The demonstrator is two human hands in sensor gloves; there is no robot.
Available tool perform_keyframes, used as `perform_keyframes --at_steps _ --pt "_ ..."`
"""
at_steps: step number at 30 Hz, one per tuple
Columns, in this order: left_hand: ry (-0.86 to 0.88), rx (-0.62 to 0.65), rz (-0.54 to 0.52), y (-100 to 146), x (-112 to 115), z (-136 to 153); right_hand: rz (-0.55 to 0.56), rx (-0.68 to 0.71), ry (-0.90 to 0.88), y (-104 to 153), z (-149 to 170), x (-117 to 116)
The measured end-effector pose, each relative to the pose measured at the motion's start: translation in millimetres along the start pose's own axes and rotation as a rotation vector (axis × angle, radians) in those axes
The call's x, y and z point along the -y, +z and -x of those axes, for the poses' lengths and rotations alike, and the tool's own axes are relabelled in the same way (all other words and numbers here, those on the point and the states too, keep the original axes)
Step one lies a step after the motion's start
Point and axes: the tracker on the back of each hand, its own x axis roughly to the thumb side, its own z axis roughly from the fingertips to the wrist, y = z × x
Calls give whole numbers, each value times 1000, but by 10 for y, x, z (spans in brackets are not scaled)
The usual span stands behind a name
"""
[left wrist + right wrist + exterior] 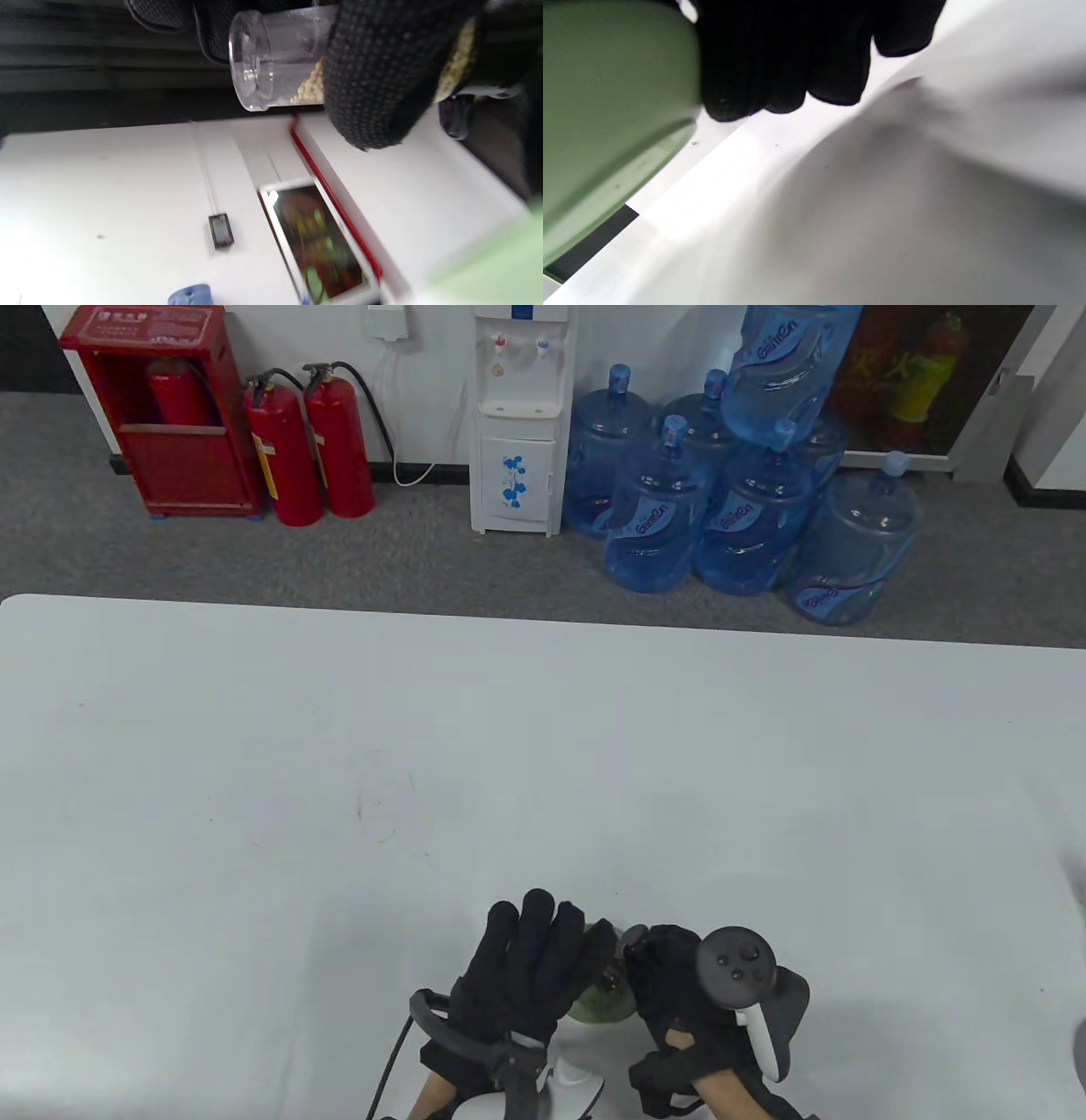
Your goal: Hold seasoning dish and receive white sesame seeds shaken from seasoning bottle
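Near the table's front edge my left hand (547, 937) and right hand (666, 984) are close together. A pale green seasoning dish (598, 1008) shows between them. In the right wrist view the dish (606, 106) fills the left side, with my right fingers (780, 55) curled against its outside, above the table. The left wrist view shows a clear seasoning bottle (275, 59) lying sideways with white sesame seeds inside, gripped by my left fingers (377, 76). In the table view the left hand hides most of the bottle.
The white table (339, 772) stretches far ahead of the hands. On the floor beyond its far edge stand blue water jugs (730, 509), a water dispenser (517, 424) and red fire extinguishers (310, 445).
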Motion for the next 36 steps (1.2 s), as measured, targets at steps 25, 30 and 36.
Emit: perform_keyframes --at_steps 25,30,36 --pt "-23 54 -61 -9 -97 -14 20 11 14 6 2 4" --pt "-180 200 -36 17 -5 -121 15 0 16 -7 21 -12" --pt "-216 229 -22 22 29 -165 4 8 21 0 -6 -31"
